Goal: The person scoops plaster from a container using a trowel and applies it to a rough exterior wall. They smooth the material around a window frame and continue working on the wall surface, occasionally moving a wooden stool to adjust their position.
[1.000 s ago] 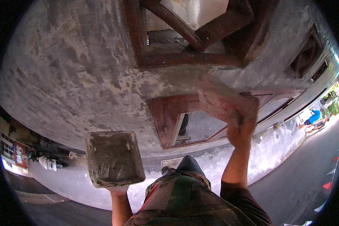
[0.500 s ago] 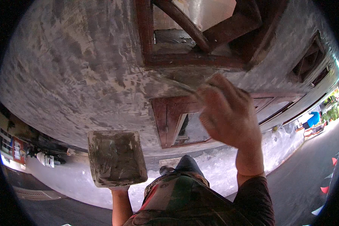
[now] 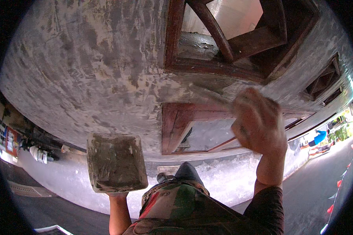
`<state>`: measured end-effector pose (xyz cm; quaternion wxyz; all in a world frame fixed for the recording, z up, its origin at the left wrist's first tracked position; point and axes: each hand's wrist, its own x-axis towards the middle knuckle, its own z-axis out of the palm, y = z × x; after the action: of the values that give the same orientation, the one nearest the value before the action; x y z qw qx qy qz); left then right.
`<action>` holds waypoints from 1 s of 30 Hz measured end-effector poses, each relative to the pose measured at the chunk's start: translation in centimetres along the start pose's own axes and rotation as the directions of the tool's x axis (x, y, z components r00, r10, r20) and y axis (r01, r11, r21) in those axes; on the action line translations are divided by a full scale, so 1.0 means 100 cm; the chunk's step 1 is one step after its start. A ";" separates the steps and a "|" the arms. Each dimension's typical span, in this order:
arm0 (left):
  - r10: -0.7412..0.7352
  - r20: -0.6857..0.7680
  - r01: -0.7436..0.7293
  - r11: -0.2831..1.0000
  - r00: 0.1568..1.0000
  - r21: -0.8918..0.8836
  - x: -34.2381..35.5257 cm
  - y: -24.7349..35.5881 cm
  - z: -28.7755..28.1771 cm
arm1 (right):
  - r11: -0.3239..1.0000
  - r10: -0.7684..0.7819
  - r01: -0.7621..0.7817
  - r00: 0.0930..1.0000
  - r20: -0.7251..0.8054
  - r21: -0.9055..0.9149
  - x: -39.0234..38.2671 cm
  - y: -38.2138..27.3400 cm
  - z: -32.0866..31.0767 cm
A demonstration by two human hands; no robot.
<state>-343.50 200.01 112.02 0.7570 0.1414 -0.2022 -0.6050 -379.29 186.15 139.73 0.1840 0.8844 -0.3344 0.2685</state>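
My left hand [image 3: 117, 194] holds up a square, shallow mortar tray [image 3: 117, 162] from below. Its fingers are mostly hidden under the tray, whose inside is coated with grey-brown mortar. Out to the right, my right hand [image 3: 259, 120] is closed around a thin, flat-bladed tool, seemingly a trowel or spatula [image 3: 211, 95], blurred by motion. The blade points left over the strip of grey plastered wall [image 3: 117, 78] between two window frames. Whether it touches the wall I cannot tell.
Above the blade is a dark red-brown wooden window frame [image 3: 219, 65] with slanted bars; a second frame [image 3: 172, 127] lies below. Other people [image 3: 319, 137] are far off at the right beside a grey road [image 3: 310, 176]. A parked motorbike [image 3: 41, 154] is at the far left.
My right hand and its tool have moved to the right along the wall strip. The tray appears slightly farther left, and the whole view has shifted a little.
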 end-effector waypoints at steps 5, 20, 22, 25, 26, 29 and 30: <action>-0.040 0.018 0.040 0.999 0.999 0.002 0.003 -0.006 -0.008 | 0.965 0.038 -0.062 0.994 -0.101 -0.254 -0.020 0.036 -0.038; -0.070 0.020 0.070 0.998 0.997 0.004 0.015 -0.019 -0.004 | 1.000 0.029 -0.029 0.998 -0.064 0.005 -0.007 0.020 -0.022; -0.078 0.017 0.078 0.997 0.997 0.002 0.015 -0.021 -0.003 | 0.997 0.039 -0.042 0.998 -0.045 -0.058 -0.007 0.026 -0.017; -0.089 0.036 0.090 0.996 0.995 -0.011 0.022 -0.024 -0.002 | 0.955 0.121 -0.144 0.987 -0.102 -0.261 -0.030 0.039 -0.031; -0.093 0.032 0.093 0.996 0.995 -0.004 0.020 -0.023 -0.002 | 0.960 0.116 -0.141 0.986 -0.116 -0.241 -0.035 0.040 -0.033; -0.088 0.015 0.088 0.996 0.996 0.004 0.021 -0.022 -0.004 | 0.989 0.109 -0.120 0.987 -0.120 -0.090 -0.022 0.018 -0.025; -0.086 0.011 0.086 0.996 0.996 0.008 0.021 -0.023 -0.004 | 0.998 0.057 -0.057 0.995 -0.086 0.008 -0.008 0.016 -0.020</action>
<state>-344.87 197.45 110.95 0.7286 0.1493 -0.2026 -0.6370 -381.65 186.40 141.10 0.1880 0.8627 -0.3506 0.3122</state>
